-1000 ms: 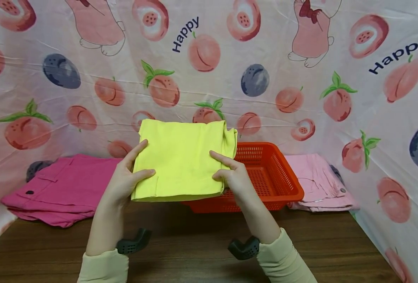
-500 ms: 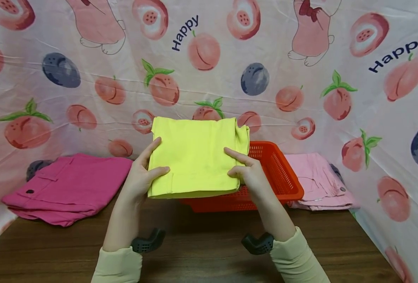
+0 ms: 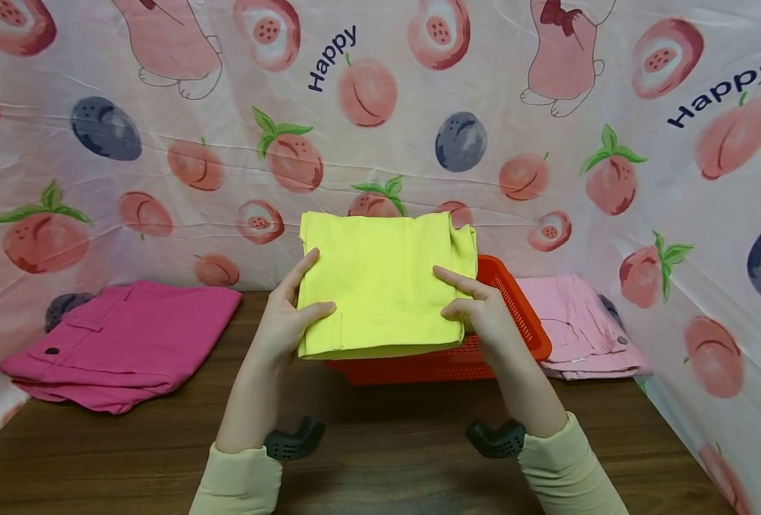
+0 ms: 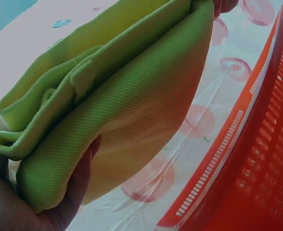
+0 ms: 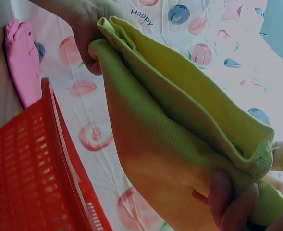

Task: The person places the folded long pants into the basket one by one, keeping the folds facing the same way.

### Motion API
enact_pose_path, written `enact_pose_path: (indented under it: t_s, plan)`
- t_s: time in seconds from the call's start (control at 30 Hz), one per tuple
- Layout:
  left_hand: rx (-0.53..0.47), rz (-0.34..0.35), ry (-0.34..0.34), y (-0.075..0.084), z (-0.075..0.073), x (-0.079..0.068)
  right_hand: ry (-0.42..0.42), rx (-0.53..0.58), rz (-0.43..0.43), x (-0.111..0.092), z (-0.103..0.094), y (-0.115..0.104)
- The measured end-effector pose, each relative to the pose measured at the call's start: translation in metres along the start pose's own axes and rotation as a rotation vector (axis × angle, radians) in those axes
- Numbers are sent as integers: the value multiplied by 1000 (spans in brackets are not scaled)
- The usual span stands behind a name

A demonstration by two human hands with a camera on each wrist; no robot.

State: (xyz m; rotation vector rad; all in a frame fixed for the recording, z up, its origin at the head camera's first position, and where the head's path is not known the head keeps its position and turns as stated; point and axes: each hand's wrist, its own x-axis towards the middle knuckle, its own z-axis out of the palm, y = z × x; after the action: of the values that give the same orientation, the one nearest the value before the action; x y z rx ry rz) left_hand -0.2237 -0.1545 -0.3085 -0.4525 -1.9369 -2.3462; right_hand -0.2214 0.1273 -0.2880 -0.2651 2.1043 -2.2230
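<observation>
A folded bright yellow garment [image 3: 380, 279], its kind not plain from the folds, is held up in front of the orange-red basket [image 3: 413, 373]. My left hand [image 3: 287, 307] grips its left side, thumb on the near face and other fingers behind. On the opposite side my right hand [image 3: 483, 311] grips it, thumb and index finger on the front. In the left wrist view the layered folds of the yellow cloth [image 4: 131, 82] show, with fingers curled beneath. The right wrist view shows fingers [image 5: 220, 192] wrapped under the cloth's lower fold. Much of the basket's inside is hidden behind the garment.
Folded magenta pants [image 3: 129, 343] with a dark button lie on the wooden table [image 3: 380, 458] at left. Light pink folded pants [image 3: 573, 322] lie right of the basket, partly behind it. A fruit-printed curtain [image 3: 380, 107] hangs behind the table and along the right side.
Both hands have carried the yellow garment to the right, across the front of the basket, covering more of its opening. The magenta and pink pants have stayed in place.
</observation>
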Motion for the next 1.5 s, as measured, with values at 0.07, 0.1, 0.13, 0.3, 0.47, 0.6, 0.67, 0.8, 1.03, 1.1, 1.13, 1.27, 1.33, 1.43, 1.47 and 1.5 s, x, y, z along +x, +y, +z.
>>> enact_pose_path:
  t_s: [0.07,0.1,0.13,0.3,0.47,0.6,0.67,0.8,1.03,1.1,1.13,1.27,1.33,1.43,1.47,1.5]
  plan:
    - [-4,0,-5,-1,5,2,4,-5,2,-1,-5,0]
    - [-4,5,-7,-2,7,2,4,-11,0,-1,-8,0]
    - [-2,7,-9,-3,10,3,6,-18,0,-2,-10,0]
    - [7,11,-12,-7,20,7,12,-40,-4,-4,-21,-1]
    - [12,-1,-9,-9,28,10,36,-60,-2,-7,-29,-3]
    - [1,10,-22,-11,33,12,50,-88,-12,-9,-34,-5]
    - [-5,18,-27,-11,36,13,50,-91,-14,-10,-36,-6]
    - [-10,18,-30,-12,39,14,51,-79,-13,-12,-39,-6]
    - [-17,4,-29,-12,42,14,53,-75,-24,-12,-40,-7]
    - [-14,6,-37,-12,41,14,56,-75,-30,-13,-40,-7]
    - [-12,8,-43,-13,41,14,61,-73,-33,-13,-39,-7]
    - [-27,19,-94,-14,38,16,93,-62,-60,-15,-38,-8]
    - [-50,25,-124,-14,36,16,112,-55,-88,-16,-37,-9]
    - [-116,26,-161,-14,34,15,139,-23,-137,-18,-35,-9]
    - [-147,35,-176,-15,33,15,149,-9,-153,-19,-34,-9]
    - [-187,47,-193,-15,33,14,157,10,-170,-20,-33,-9]
